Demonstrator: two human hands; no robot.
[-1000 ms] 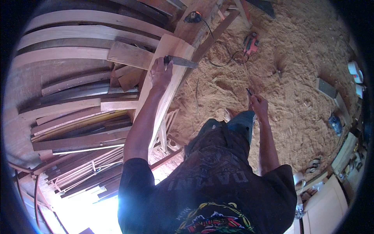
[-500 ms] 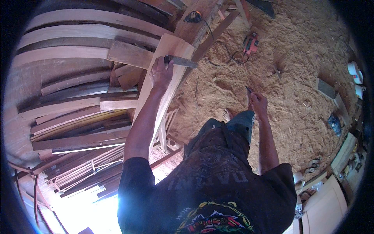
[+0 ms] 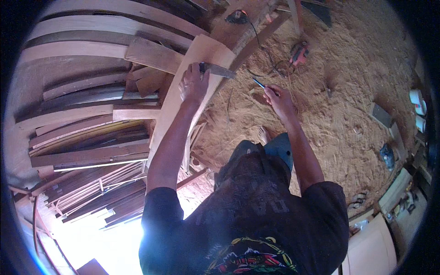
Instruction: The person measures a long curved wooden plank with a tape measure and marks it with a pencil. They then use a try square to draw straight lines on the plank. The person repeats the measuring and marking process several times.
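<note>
A long pale board (image 3: 211, 48) lies to my left on a heavy timber beam. On its upper face rests a try square (image 3: 221, 71), its dark stock pointing left and its metal blade crossing toward the board's right edge. My left hand (image 3: 194, 86) presses on the board with its fingers closed at the stock. Out over the sawdust, my right hand (image 3: 278, 100) pinches a slim dark pen or pencil (image 3: 258, 83). The tip points up and left toward the blade's end, apart from the board.
Stacked planks (image 3: 91, 50) fill the left side. A red power tool (image 3: 300, 52) and its cord lie on sawdust-covered ground (image 3: 339, 128). A dark rounded tool (image 3: 237, 16) sits on the beam. Wood offcuts (image 3: 381, 114) and a plastic bottle (image 3: 387, 156) are at the right.
My right hand has swung up and left with the pen or pencil, closer to the square. The left hand stays at the square on the board; the view has shifted slightly.
</note>
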